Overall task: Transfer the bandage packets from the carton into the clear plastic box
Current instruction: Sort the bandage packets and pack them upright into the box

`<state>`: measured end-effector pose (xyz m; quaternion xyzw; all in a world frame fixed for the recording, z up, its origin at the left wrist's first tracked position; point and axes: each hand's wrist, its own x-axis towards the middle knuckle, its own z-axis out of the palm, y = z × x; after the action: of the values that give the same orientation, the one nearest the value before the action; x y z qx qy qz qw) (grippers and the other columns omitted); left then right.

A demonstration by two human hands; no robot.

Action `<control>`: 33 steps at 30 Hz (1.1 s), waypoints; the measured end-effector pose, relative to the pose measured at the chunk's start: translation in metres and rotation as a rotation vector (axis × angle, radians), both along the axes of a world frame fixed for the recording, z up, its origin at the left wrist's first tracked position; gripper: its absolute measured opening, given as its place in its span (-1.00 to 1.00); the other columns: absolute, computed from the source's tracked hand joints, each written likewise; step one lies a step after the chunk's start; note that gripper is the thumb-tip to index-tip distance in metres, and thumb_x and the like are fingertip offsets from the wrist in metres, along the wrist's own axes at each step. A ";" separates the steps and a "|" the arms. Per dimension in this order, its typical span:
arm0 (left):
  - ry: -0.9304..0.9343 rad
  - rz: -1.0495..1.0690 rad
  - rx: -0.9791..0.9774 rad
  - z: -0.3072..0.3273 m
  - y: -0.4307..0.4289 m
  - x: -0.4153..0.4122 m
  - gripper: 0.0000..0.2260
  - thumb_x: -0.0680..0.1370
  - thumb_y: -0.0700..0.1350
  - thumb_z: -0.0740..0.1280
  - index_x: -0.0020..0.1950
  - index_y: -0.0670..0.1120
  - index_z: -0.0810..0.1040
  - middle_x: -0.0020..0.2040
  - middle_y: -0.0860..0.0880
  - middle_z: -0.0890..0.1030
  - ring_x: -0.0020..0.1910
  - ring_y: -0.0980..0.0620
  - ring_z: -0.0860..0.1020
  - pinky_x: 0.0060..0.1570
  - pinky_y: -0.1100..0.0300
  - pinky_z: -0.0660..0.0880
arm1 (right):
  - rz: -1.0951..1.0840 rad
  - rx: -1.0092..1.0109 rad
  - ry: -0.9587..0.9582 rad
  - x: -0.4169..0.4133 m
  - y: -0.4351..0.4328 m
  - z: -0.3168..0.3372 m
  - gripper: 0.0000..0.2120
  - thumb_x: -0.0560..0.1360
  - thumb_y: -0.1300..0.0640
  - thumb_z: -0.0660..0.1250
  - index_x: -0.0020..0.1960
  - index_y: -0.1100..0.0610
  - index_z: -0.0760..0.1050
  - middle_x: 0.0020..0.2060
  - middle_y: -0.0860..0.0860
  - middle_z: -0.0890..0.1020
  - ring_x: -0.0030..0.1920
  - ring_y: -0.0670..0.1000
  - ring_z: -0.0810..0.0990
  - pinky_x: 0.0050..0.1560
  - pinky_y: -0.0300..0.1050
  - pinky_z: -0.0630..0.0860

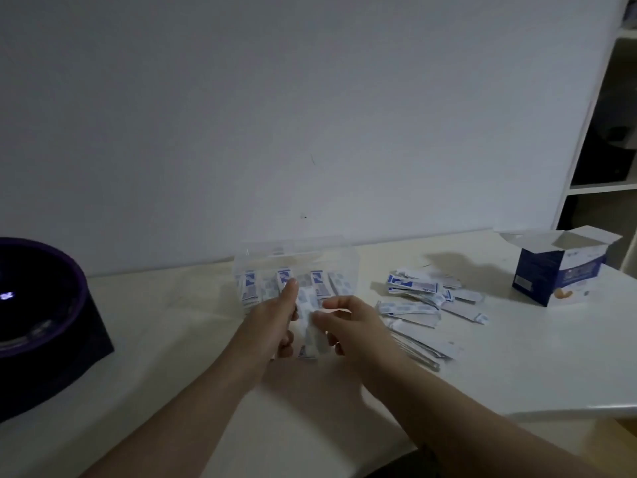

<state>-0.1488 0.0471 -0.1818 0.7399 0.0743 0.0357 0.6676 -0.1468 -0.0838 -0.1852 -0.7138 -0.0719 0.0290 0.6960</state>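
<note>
1. The left hand (272,322) grips a bundle of packets (310,327), fingers curled under it and thumb raised.
2. The right hand (355,322) pinches the same bundle between thumb and fingers.
3. The bundle is just in front of the clear box (296,251), which has packets standing in it.
4. Loose packets (420,305) lie on the table (517,357) between the box and the open carton (558,274).

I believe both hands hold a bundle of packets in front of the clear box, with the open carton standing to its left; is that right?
Not quite: in the head view the open carton stands right of the clear box. The left hand and right hand do hold the bundle of packets in front of it.
</note>
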 end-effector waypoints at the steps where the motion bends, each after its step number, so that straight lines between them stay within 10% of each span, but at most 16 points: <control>1: 0.024 -0.041 -0.159 0.003 -0.005 -0.003 -0.61 0.57 0.17 0.18 -0.09 -0.12 0.60 -0.29 -0.12 0.64 -0.34 -0.07 0.57 -0.28 0.10 0.53 | 0.013 -0.034 -0.045 -0.001 0.003 0.000 -0.91 0.46 0.21 0.38 -0.06 0.12 0.50 -0.29 0.00 0.59 -0.39 -0.14 0.51 -0.35 -0.36 0.42; 8: -0.015 0.031 -0.570 0.009 -0.010 -0.007 -0.78 0.64 -0.11 0.15 -0.09 -0.11 0.55 -0.48 0.05 0.57 -0.52 0.13 0.51 -0.43 0.28 0.45 | -0.046 -0.668 -0.407 0.037 -0.054 0.025 -0.88 0.51 0.17 0.32 0.01 0.11 0.62 -0.14 -0.06 0.64 -0.21 -0.16 0.56 -0.22 -0.39 0.38; 14: -0.032 -0.020 -0.688 0.001 -0.008 0.000 -0.75 0.65 -0.09 0.09 -0.02 -0.13 0.52 -0.50 0.03 0.42 -0.57 0.12 0.42 -0.48 0.30 0.47 | 0.015 -1.299 -0.195 0.080 -0.125 0.020 -0.80 0.45 0.13 0.35 0.01 0.23 0.57 -0.09 0.11 0.61 -0.07 0.12 0.55 -0.21 -0.20 0.35; 24: -0.058 -0.021 -0.611 -0.001 -0.006 0.001 -0.75 0.65 -0.10 0.08 0.02 -0.13 0.54 -0.48 0.04 0.40 -0.58 0.15 0.36 -0.45 0.29 0.47 | 0.050 -1.122 -0.060 0.087 -0.131 0.027 -0.84 0.41 -0.01 0.41 -0.31 0.00 0.59 -0.38 -0.06 0.51 -0.30 -0.09 0.40 -0.27 -0.24 0.31; 33: -0.064 -0.038 -0.620 0.001 -0.012 -0.003 -0.77 0.65 -0.14 0.09 0.02 -0.15 0.52 -0.48 0.03 0.40 -0.60 0.14 0.34 -0.44 0.26 0.42 | -0.101 -1.009 -0.169 0.088 -0.141 0.024 -0.84 0.43 0.17 0.37 -0.17 0.26 0.65 -0.26 0.17 0.63 -0.26 -0.03 0.48 -0.20 -0.18 0.39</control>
<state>-0.1522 0.0349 -0.1804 0.5007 0.0466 0.0221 0.8641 -0.0586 -0.2246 -0.1609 -0.9633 -0.0703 -0.0316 0.2573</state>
